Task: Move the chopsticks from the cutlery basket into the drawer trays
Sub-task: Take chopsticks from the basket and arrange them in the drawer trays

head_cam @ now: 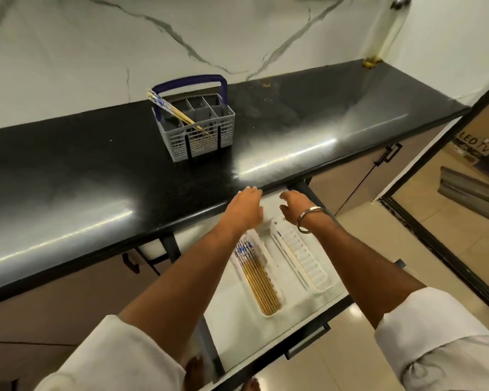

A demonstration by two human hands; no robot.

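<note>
A grey cutlery basket (198,131) with a blue handle stands on the black counter, with a few chopsticks (170,108) leaning out of its left side. Below the counter an open drawer (294,314) holds two white trays. The left tray (274,283) is filled with several bamboo chopsticks (259,280) with blue-patterned tops. The right tray (308,261) holds a thin stick or two along its left edge. My left hand (244,210) and my right hand (294,206) hover over the far ends of the trays, fingers spread, holding nothing.
The black counter (96,170) runs along a white marble wall. Cabinet doors with dark handles (390,153) flank the drawer. A tiled floor (378,277) lies at the right, with a dark-framed doorway (435,221) and a TV box beyond it.
</note>
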